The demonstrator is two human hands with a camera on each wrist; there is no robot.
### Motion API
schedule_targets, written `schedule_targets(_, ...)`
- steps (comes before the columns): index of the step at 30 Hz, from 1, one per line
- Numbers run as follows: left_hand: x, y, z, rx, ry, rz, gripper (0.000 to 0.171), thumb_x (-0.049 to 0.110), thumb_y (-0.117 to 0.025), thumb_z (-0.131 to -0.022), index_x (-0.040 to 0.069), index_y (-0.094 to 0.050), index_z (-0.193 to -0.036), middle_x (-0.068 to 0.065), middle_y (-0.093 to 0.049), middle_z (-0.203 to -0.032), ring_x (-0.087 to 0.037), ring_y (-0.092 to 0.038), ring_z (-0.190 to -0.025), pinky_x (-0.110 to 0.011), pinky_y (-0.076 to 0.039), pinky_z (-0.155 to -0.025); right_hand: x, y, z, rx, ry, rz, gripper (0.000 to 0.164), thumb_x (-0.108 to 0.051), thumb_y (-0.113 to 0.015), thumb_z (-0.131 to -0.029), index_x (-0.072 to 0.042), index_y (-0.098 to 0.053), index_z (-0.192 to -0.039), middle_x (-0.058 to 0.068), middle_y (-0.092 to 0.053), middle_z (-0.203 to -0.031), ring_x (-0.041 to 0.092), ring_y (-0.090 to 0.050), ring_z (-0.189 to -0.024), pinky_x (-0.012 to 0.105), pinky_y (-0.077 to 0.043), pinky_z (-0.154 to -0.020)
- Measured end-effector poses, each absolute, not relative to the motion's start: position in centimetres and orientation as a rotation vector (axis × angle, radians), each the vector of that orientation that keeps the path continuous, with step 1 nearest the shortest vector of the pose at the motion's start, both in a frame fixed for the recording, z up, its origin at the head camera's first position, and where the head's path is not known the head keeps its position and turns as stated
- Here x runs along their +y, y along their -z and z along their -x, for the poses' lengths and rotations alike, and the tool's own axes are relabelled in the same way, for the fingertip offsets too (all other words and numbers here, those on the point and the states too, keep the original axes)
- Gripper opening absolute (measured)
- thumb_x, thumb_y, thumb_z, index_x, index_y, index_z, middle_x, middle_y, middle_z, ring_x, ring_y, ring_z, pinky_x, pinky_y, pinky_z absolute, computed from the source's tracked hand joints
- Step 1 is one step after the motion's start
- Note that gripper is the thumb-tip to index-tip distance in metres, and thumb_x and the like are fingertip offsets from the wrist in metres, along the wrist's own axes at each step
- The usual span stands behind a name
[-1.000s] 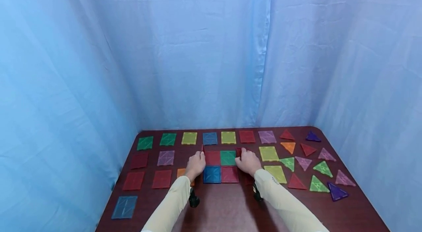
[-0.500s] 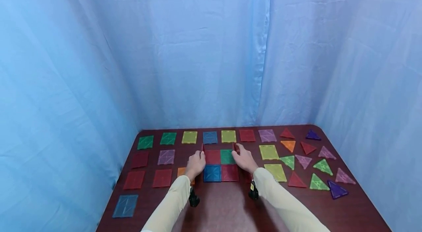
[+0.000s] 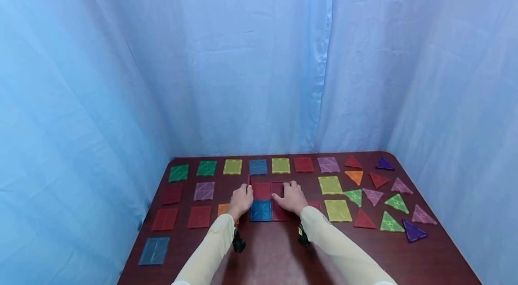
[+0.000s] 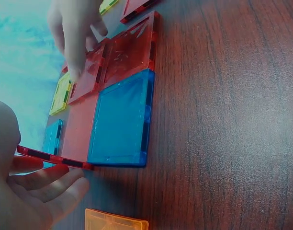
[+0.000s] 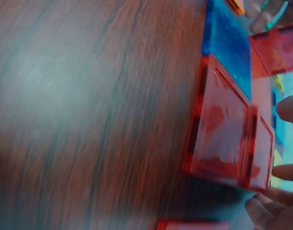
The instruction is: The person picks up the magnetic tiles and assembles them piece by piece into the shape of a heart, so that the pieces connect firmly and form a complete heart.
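Magnetic tiles lie joined edge to edge mid-table: a blue square (image 4: 120, 122), a near red square (image 5: 220, 129) and a far red square (image 3: 262, 191). My left hand (image 3: 241, 199) pinches a red square tile (image 4: 55, 157) standing on edge along the left side of the far red square, thumb inside and fingers outside. Over the far right place of the block, another red square tile (image 5: 262, 153) covers the green one, which is mostly hidden. My right hand (image 3: 292, 196) has its fingers spread over this red tile, fingertips at its edges and thumb apart from it.
Loose square tiles line the back, among them a yellow square (image 3: 281, 166); others lie at the left, such as a light-blue square (image 3: 154, 251). An orange tile (image 4: 115, 220) is near my left hand. Triangles, including a purple one (image 3: 414, 231), spread over the right side.
My right hand has moved left with its red tile, from upright at the block's right side to lying over the green tile. My left hand holds its tile in the same place.
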State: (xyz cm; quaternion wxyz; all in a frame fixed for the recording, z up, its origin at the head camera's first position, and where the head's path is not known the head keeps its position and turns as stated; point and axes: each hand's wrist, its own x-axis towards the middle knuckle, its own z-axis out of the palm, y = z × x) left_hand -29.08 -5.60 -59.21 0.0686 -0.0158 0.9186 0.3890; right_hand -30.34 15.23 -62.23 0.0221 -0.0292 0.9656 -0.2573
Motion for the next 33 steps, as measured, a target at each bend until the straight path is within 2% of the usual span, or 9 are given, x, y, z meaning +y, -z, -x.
schedule_targets(4,-5.5,59.1,29.2,2.76,-1.172,0.042,0.042,0.032,-0.035,-0.111,-0.001,-0.059,-0.124,-0.018,-0.065,-0.103,-0.03,-0.062,-0.089,-0.045,-0.05,-0.078,13.8,62.8,30.9,3.101,0.613,0.072,0.074,-0.052,-0.077,-0.085,0.011,-0.062,-0.122,0.028,-0.053,-0.12,0.039,-0.054,-0.103,0.053,-0.053,-0.094)
schedule_targets(9,-5.3,59.2,29.5,2.77,-1.177,0.039,0.045,0.032,-0.037,-0.11,-0.002,-0.055,-0.134,-0.022,-0.066,-0.119,-0.035,-0.065,-0.103,-0.051,-0.054,-0.088,13.0,62.5,31.6,3.1,0.446,0.039,0.075,-0.05,-0.079,-0.082,0.008,-0.06,-0.125,0.028,-0.051,-0.122,0.04,-0.052,-0.105,0.053,-0.051,-0.095)
schedule_targets(12,-5.3,59.1,29.7,2.774,-1.171,0.046,0.046,0.032,-0.037,-0.11,-0.002,-0.054,-0.137,-0.022,-0.065,-0.121,-0.036,-0.065,-0.106,-0.051,-0.053,-0.09,12.9,61.3,32.0,3.068,0.328,0.127,0.076,-0.049,-0.078,-0.082,-0.001,-0.057,-0.137,0.027,-0.05,-0.13,0.043,-0.05,-0.114,0.056,-0.049,-0.097)
schedule_targets(16,-5.4,59.1,29.7,2.753,-1.168,0.044,0.046,0.034,-0.036,-0.11,-0.001,-0.056,-0.133,-0.018,-0.066,-0.112,-0.032,-0.064,-0.098,-0.047,-0.053,-0.084,13.4,60.7,32.9,3.012,0.124,0.351,0.077,-0.047,-0.075,-0.083,-0.023,-0.049,-0.151,0.022,-0.045,-0.148,0.047,-0.043,-0.133,0.057,-0.045,-0.104)
schedule_targets(18,-5.4,59.1,29.6,2.741,-1.167,0.036,0.044,0.034,-0.036,-0.111,0.0,-0.057,-0.129,-0.016,-0.065,-0.107,-0.029,-0.063,-0.093,-0.045,-0.051,-0.08,13.7,60.9,33.6,2.966,0.018,0.462,0.075,-0.046,-0.073,-0.084,-0.029,-0.048,-0.152,0.018,-0.046,-0.15,0.044,-0.045,-0.135,0.055,-0.047,-0.104)
schedule_targets(21,-5.4,59.1,29.6,2.732,-1.17,0.021,0.042,0.034,-0.037,-0.111,0.001,-0.058,-0.127,-0.015,-0.065,-0.104,-0.027,-0.062,-0.089,-0.043,-0.05,-0.078,13.8,61.1,34.4,2.901,-0.102,0.583,0.07,-0.044,-0.073,-0.084,-0.03,-0.051,-0.15,0.012,-0.056,-0.142,0.035,-0.056,-0.122,0.051,-0.052,-0.098)
schedule_targets(24,-5.4,59.2,29.6,2.731,-1.186,0.012,0.041,0.035,-0.038,-0.11,0.001,-0.058,-0.125,-0.014,-0.064,-0.098,-0.026,-0.06,-0.085,-0.041,-0.05,-0.076,13.7,61.0,35.0,2.88,-0.179,0.682,0.063,-0.042,-0.076,-0.082,-0.02,-0.061,-0.139,0.01,-0.065,-0.121,0.028,-0.064,-0.099,0.046,-0.057,-0.086)
schedule_targets(27,-5.5,59.3,29.7,2.736,-1.201,0.015,0.041,0.036,-0.039,-0.11,0.001,-0.058,-0.122,-0.011,-0.061,-0.091,-0.025,-0.058,-0.081,-0.04,-0.05,-0.074,13.3,60.9,35.2,2.875,-0.24,0.786,0.054,-0.043,-0.077,-0.081,-0.012,-0.064,-0.124,0.01,-0.066,-0.102,0.025,-0.064,-0.084,0.043,-0.059,-0.079)
schedule_targets(33,-6.0,59.8,29.8,2.757,-1.195,0.025,0.04,0.035,-0.038,-0.11,0.003,-0.06,-0.117,-0.009,-0.058,-0.084,-0.024,-0.057,-0.077,-0.039,-0.047,-0.071,12.2,61.6,35.7,2.893,-0.296,0.896,0.046,-0.044,-0.077,-0.078,-0.013,-0.06,-0.108,0.008,-0.062,-0.085,0.022,-0.062,-0.068,0.038,-0.059,-0.07)
